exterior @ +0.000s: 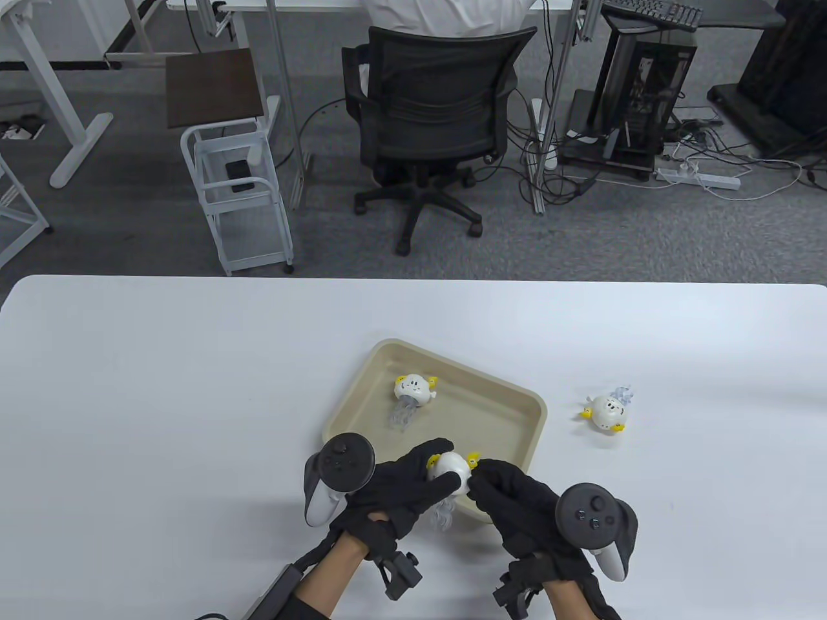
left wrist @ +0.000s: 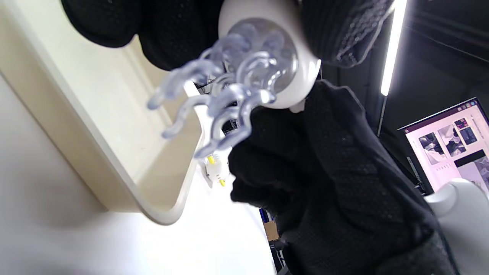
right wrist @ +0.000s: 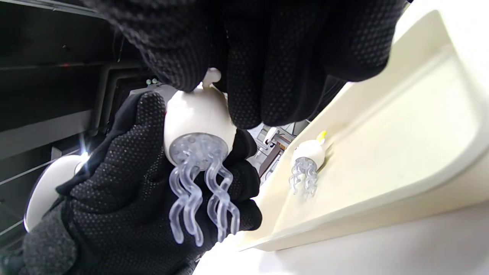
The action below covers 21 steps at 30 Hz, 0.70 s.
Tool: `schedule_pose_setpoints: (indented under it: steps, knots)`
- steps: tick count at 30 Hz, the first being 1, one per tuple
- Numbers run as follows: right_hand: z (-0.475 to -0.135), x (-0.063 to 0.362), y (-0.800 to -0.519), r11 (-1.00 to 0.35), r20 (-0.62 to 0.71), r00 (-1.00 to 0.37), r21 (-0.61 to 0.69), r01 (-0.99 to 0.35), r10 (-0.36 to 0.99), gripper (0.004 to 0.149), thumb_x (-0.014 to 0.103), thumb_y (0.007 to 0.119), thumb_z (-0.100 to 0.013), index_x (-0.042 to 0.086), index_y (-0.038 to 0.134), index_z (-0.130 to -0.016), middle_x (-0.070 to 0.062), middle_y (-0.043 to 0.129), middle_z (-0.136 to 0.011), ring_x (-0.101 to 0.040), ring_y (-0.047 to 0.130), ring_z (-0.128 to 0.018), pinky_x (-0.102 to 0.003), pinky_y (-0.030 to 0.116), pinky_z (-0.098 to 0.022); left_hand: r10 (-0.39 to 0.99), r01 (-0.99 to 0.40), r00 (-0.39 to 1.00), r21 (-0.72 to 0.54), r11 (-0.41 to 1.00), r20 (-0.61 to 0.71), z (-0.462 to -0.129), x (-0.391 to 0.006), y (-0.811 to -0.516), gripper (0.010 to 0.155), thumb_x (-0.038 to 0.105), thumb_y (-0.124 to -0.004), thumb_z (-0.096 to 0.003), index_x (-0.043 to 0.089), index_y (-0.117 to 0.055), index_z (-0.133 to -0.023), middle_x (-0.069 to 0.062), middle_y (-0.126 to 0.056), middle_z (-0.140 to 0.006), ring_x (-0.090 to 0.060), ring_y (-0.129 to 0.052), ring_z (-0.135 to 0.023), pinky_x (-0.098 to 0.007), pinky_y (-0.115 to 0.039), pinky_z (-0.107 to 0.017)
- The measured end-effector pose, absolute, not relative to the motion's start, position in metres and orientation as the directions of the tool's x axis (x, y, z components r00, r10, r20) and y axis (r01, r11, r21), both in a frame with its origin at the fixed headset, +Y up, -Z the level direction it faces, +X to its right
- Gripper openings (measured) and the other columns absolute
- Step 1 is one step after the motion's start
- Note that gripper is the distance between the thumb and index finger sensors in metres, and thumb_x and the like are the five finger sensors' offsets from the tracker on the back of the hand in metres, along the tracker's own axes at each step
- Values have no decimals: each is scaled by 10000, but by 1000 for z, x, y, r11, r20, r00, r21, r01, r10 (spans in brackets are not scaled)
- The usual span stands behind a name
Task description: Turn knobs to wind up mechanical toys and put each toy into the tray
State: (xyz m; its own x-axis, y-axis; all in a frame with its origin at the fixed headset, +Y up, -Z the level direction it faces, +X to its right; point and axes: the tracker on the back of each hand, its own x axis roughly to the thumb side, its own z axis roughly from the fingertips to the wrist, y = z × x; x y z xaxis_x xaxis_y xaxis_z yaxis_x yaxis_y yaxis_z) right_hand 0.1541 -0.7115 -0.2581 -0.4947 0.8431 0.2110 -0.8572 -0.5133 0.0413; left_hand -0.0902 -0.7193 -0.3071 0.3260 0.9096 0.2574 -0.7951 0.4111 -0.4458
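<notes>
A white jellyfish toy (exterior: 448, 475) with clear curly tentacles is held above the near edge of the beige tray (exterior: 517, 403). My left hand (exterior: 413, 481) grips its round body (right wrist: 198, 118). My right hand (exterior: 494, 484) pinches the small knob (right wrist: 211, 76) on its side. Its tentacles (left wrist: 217, 95) hang free. A second jellyfish toy (exterior: 413, 389) lies inside the tray, also visible in the right wrist view (right wrist: 307, 158). A third jellyfish toy (exterior: 607, 411) stands on the white table right of the tray, small in the left wrist view (left wrist: 216, 168).
The white table (exterior: 161, 387) stretches wide on both sides of the tray. Beyond its far edge stand an office chair (exterior: 433, 110) with a person seated, a white trolley (exterior: 236, 187) and a computer tower (exterior: 646, 77).
</notes>
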Motion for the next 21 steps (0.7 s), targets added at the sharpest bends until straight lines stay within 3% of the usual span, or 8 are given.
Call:
schedule_pose_setpoints:
  steps: [4,5,9,13,16,21]
  knots:
    - [-264,159,-732,-165,-56,-173,125,-978,983,400,318,745,-679,-63,845,-747,-97,977,-516,-241,1000,-320,-391,889,-334,869,-772,326,-425,472,373,-303,-83,-718,793,482,-810,-518,49,-558,-1132,-121,-722,-1050,-405,-809,-830,-598,-706,-642]
    - [-264,160,-734,-157,-73,-166,120,-980,983,401,319,748,-674,-64,852,-733,-93,980,-499,-237,999,-304,-387,890,-322,863,-764,334,-427,483,379,-303,-82,-718,790,475,-809,-520,72,-536,-1142,-106,-696,-1068,-409,-771,-857,-604,-682,-659]
    - [-264,160,-732,-211,-36,-217,122,-970,976,397,329,734,-681,-46,851,-740,-82,981,-511,-230,1002,-318,-381,892,-335,857,-758,349,-423,496,378,-304,-84,-719,786,497,-798,-522,87,-544,-1143,-94,-710,-1064,-400,-758,-859,-598,-675,-663]
    - [-265,156,-729,-334,67,-327,142,-932,943,445,394,700,-701,-5,782,-880,-120,948,-689,-286,987,-503,-421,858,-479,872,-780,368,-403,478,322,-308,-91,-723,800,545,-765,-525,35,-588,-1115,-119,-774,-1002,-382,-824,-792,-585,-721,-620]
    - [-263,151,-726,-423,131,-407,147,-894,904,511,413,742,-689,5,686,-992,-153,883,-829,-330,943,-647,-461,811,-582,893,-799,365,-404,445,262,-310,-96,-727,812,569,-748,-526,2,-621,-1093,-133,-814,-953,-373,-859,-743,-580,-744,-590]
    - [-260,148,-722,-538,198,-513,102,-837,835,470,383,756,-684,40,688,-999,-136,881,-843,-316,942,-666,-452,811,-596,903,-794,366,-431,430,227,-313,-98,-731,821,596,-726,-525,-20,-667,-1063,-128,-868,-896,-348,-907,-680,-564,-781,-550]
